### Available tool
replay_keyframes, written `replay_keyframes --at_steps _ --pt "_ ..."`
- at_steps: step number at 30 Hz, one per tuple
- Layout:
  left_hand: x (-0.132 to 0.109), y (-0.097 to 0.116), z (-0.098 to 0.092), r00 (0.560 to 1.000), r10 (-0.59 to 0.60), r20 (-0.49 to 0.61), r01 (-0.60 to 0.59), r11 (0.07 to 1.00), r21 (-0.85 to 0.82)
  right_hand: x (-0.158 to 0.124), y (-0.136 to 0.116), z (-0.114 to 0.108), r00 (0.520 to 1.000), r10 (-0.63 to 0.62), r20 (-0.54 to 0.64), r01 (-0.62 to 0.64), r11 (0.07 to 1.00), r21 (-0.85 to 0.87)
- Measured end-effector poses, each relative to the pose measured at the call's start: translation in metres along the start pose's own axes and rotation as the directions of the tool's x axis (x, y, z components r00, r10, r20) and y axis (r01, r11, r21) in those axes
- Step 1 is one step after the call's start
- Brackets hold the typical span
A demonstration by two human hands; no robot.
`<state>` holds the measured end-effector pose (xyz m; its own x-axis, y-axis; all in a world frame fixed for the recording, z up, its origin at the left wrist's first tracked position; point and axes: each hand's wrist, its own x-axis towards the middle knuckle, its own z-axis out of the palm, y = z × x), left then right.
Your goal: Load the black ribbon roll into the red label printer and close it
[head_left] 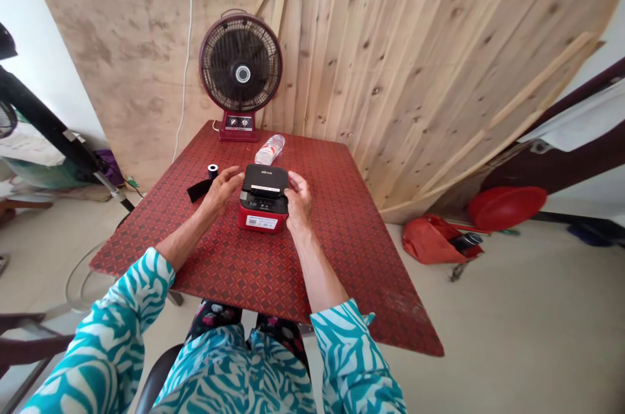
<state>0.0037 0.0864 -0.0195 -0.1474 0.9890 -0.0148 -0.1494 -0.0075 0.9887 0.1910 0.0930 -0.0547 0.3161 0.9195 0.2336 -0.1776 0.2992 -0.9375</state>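
Observation:
A small red and black receipt printer (264, 198) sits on the table in front of me, its black lid down and a white label on its red front. My right hand (298, 200) is at the printer's right side, thumb and fingers against the lid's edge. On the other side, my left hand (224, 189) has its fingers stretched toward the lid's left corner, holding nothing. Whether its fingertips touch the lid I cannot tell. Beyond my left hand stands a small paper roll (212, 171) with a dark core. A black strip (198, 191) lies beside it, partly behind my hand.
Behind the printer a clear plastic bottle (270, 150) lies on its side. A dark red fan (241, 72) stands at the back of the red patterned table (342, 258). To the right, on the floor, are an orange-red bag (427, 241) and a red basin (508, 207).

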Motion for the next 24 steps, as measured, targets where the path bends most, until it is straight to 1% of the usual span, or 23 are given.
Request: replay_keyframes --at_steps 1,3,6,8,10,13,16,19,22,24 --pt "0.001 -0.001 0.003 0.998 -0.06 -0.001 0.06 0.997 -0.041 0.001 0.001 -0.001 0.999 0.03 0.017 -0.03 0.999 0.016" --pt "0.001 -0.003 0.008 0.99 -0.143 -0.008 0.142 0.986 -0.092 0.003 0.001 -0.002 0.996 0.071 0.052 -0.072 0.997 0.029" --pt "-0.001 -0.003 0.01 0.979 -0.205 -0.007 0.202 0.97 -0.133 0.007 0.0 -0.006 0.991 0.106 0.087 -0.109 0.994 0.031" --pt "0.0 -0.001 0.009 0.972 -0.233 0.011 0.232 0.96 -0.156 0.009 -0.001 -0.008 0.986 0.126 0.112 -0.13 0.991 0.029" --pt "0.002 0.001 0.008 0.97 -0.241 0.035 0.244 0.956 -0.163 0.01 -0.001 -0.01 0.978 0.152 0.143 -0.158 0.987 0.026" --pt "0.005 0.002 0.006 0.974 -0.219 0.059 0.225 0.962 -0.154 0.011 -0.001 -0.012 0.965 0.184 0.188 -0.194 0.981 0.032" --pt "0.005 -0.001 0.007 0.98 -0.18 0.079 0.19 0.971 -0.145 0.01 0.0 -0.012 0.964 0.173 0.203 -0.187 0.981 0.05" --pt "-0.002 -0.008 0.007 0.986 -0.131 0.107 0.148 0.974 -0.17 0.004 0.002 -0.01 0.976 0.148 0.158 -0.158 0.986 0.048" --pt "-0.01 -0.017 0.004 0.982 -0.104 0.157 0.138 0.965 -0.224 -0.007 0.009 -0.007 0.989 0.141 0.053 -0.144 0.987 0.071" --pt "-0.013 -0.02 0.0 0.973 -0.099 0.208 0.147 0.962 -0.23 -0.015 0.018 -0.006 0.992 0.125 -0.018 -0.122 0.986 0.113"
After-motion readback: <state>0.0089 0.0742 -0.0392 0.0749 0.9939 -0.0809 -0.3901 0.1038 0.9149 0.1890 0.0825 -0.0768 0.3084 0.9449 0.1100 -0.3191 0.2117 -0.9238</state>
